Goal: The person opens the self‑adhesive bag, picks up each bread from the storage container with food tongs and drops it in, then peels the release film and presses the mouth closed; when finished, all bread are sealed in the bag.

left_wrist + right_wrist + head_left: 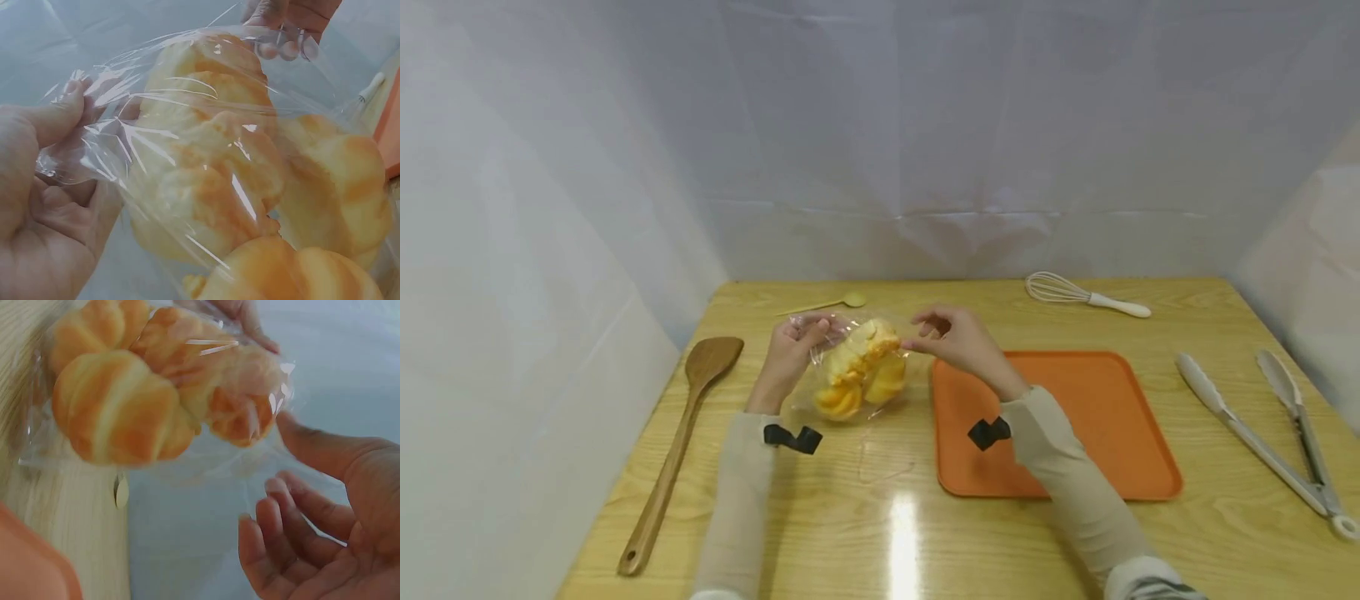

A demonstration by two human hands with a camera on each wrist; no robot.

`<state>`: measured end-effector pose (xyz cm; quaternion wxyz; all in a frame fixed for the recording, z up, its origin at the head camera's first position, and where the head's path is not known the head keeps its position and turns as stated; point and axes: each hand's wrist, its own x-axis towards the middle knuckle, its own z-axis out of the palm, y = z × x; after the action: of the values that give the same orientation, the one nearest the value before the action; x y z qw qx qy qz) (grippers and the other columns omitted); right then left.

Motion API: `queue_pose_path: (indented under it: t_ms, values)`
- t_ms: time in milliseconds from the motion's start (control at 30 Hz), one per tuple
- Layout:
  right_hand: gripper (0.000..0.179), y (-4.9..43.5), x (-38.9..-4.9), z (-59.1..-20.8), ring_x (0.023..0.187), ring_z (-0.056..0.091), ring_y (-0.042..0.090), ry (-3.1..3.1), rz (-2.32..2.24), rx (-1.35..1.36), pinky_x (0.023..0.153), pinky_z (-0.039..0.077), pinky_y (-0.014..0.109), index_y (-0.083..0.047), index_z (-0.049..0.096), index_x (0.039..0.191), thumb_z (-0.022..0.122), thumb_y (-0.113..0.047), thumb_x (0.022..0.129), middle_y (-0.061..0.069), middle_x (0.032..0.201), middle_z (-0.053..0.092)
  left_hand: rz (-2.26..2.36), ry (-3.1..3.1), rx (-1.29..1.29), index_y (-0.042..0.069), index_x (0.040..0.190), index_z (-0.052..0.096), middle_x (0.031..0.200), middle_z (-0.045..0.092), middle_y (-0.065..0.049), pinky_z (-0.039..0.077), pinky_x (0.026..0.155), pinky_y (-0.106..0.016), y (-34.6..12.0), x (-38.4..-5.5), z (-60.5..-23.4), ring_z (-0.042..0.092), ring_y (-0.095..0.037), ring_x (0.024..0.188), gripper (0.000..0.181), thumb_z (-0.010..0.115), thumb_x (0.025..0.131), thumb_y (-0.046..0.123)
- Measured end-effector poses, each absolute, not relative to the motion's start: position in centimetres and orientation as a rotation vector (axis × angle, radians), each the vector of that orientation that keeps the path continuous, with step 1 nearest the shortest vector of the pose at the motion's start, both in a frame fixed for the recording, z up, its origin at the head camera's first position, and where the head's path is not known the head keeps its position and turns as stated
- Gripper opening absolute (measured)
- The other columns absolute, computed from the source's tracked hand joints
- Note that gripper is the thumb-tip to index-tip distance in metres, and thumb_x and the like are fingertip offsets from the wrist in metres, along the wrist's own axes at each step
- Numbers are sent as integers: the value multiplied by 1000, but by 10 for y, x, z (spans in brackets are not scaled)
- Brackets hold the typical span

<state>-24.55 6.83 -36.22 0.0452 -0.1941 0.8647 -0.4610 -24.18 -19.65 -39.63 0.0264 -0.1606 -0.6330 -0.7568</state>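
Observation:
A clear plastic bag (820,375) with bread in it is held up over the table, left of the orange tray. Inside are a bumpy golden loaf (206,137) and ridged, croissant-like rolls (125,409). My left hand (793,350) grips the bag's left upper edge, the film bunched between thumb and fingers. On the other side, my right hand (958,342) has its thumb touching the bag's edge near the loaf. Its fingers are loosely bent and apart from the thumb, as the right wrist view shows (312,531). Glossy film overlaps those fingertips in the left wrist view.
The orange tray (1097,417) lies under my right forearm. A wooden spatula (677,433) lies at the left, a small pale spoon (853,299) behind the bag. A whisk (1086,296) is at the back right, and spread metal tongs (1262,442) lie at the far right.

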Motion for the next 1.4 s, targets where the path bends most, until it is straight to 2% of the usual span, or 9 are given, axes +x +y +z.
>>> queue_pose_path:
  t_ms: [167,433,700,833,967,1033,1100,1233,1400]
  values:
    - [22,74,-247,-367,72,64,15,2624,-1458,-578,64,54,29,-10,75,99,74,-28,87,8,89,73,-2410,-1948,-620,22,102,71,96,75,9,57,82,-20,-206,-244,-395,71,-6,88,20,52,102,17]
    - [21,84,-247,-376,83,70,19,2467,-1703,-618,74,61,29,0,72,111,60,-10,97,19,101,72,-2522,-1971,-863,19,118,66,115,71,5,54,92,-22,-226,-243,-389,67,-8,107,32,37,106,23]
    - [28,77,-245,-382,105,67,37,2299,-1882,-741,90,57,36,8,60,104,49,-17,103,29,115,65,-2526,-2037,-698,18,115,64,107,74,5,60,78,-27,-228,-240,-376,72,-11,95,35,36,104,37]
    - [35,73,-242,-387,91,73,27,2098,-1954,-651,79,60,41,9,52,106,42,-24,105,29,110,64,-2509,-2248,-484,10,118,57,102,74,8,60,72,-25,-227,-239,-376,72,-10,91,42,35,104,43]
    - [32,73,-241,-399,66,67,9,2062,-1920,-465,64,61,38,8,50,109,42,-22,106,10,86,67,-2505,-2430,-323,-8,136,41,99,73,9,60,71,-24,-227,-243,-394,71,-9,85,60,30,106,43]
    - [31,73,-243,-410,61,64,8,2044,-1897,-384,59,60,31,11,49,110,42,-19,106,3,79,65,-2507,-2492,-318,-13,142,30,102,74,5,60,73,-26,-228,-244,-406,71,-8,86,64,27,107,40]
    - [31,72,-245,-422,60,64,8,2016,-1861,-316,57,59,26,13,48,112,41,-17,106,1,75,64,-2502,-2543,-330,-14,142,30,110,73,-6,60,76,-26,-230,-245,-418,72,-8,86,63,25,107,39]
    - [31,69,-248,-443,60,66,9,1964,-1834,-220,59,59,24,17,47,117,40,-11,106,3,74,64,-2490,-2607,-297,-12,143,30,130,57,-29,60,80,-29,-233,-247,-436,72,-10,92,61,21,108,37]
    - [27,67,-250,-455,62,65,10,1938,-1861,-183,62,60,24,15,47,118,44,-7,103,7,76,63,-2396,-2643,-68,-8,145,32,128,58,-31,59,83,-29,-237,-249,-449,71,-11,90,55,22,109,32]
